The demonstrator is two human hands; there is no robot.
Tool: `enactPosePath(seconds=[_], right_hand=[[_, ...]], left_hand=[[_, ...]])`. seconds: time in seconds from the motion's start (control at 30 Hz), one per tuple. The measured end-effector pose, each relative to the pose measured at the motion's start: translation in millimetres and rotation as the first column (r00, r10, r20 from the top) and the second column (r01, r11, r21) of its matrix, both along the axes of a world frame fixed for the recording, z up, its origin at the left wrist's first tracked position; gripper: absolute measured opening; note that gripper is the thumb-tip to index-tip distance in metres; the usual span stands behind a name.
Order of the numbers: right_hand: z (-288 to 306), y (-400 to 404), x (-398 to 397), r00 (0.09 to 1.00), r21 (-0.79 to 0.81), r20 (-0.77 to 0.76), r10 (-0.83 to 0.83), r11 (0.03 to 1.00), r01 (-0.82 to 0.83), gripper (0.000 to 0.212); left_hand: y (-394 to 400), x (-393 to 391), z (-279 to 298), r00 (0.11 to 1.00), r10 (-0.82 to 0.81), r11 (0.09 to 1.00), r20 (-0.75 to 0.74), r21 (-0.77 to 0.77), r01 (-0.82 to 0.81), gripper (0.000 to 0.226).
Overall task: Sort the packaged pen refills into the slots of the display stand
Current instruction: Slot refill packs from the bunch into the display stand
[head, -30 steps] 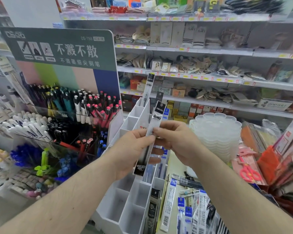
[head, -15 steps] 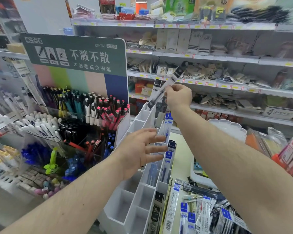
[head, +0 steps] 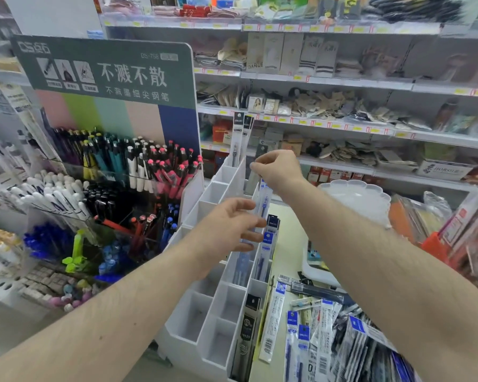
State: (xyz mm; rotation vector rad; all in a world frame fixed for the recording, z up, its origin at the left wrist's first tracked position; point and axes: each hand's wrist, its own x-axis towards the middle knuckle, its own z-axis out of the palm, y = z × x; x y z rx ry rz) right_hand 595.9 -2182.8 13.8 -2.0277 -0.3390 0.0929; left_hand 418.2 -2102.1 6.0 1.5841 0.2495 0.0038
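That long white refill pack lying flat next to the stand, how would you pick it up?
Pinch the white refill pack across its narrow width near the blue-labelled top end, coming from above. It lies flat, long and thin, beside the display stand, whose wall crowds its left edge, so the top end looks easiest to lift.

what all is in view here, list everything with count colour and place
display stand: one, white, stepped slots, centre
slotted refill packs: several, blue- and black-topped, in the stand's right-hand slots
top refill packs: two, black-topped, upright in the farthest slot
loose refill packs: a pile, mostly blue-topped, counter at lower right
pen display: one, many coloured pens, left
sign board: one, dark green, above the pens
scalloped trays: white stack, right of the stand
shelves: several rows, white, behind
left hand: fingers spread, over the middle slots
right hand: fingers pinched at a pack's top, near the upper slots
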Motion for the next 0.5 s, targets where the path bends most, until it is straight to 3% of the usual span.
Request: enactPosePath(seconds=[0.07, 0.17, 0.33, 0.5], right_hand=[[-12.0, -29.7, -24.4, 0.999, 0.037, -0.016, 0.036, 0.999, -0.035, 0.005], [-35.3, -76.7, -62.1, 0.997, 0.018, -0.068, 0.044, 0.999, -0.043, 0.014], [-79.1, -136.4, -98.4, 0.966, -0.052, -0.258, -0.003, 0.999, -0.011, 0.009], [-113.5, -180.0, -117.0, 0.931, -0.121, -0.327, -0.166, 0.984, 0.133, 0.014]], left_hand=[[-4.2, -2.7, 1.2, 0.999, -0.032, 0.99, 0.01, 0.138, 0.03, 0.019], [-13.2, -7.9, 5.9, 0.994, -0.094, 0.953, 0.049, 0.294, 0.076, 0.024], [-53.1, -22.2, -6.9, 0.972, -0.236, 0.905, 0.019, 0.368, 0.213, 0.025], [-91.6, -25.5, -56.6, 0.967, -0.231, 0.887, -0.107, 0.385, 0.254, 0.031]])
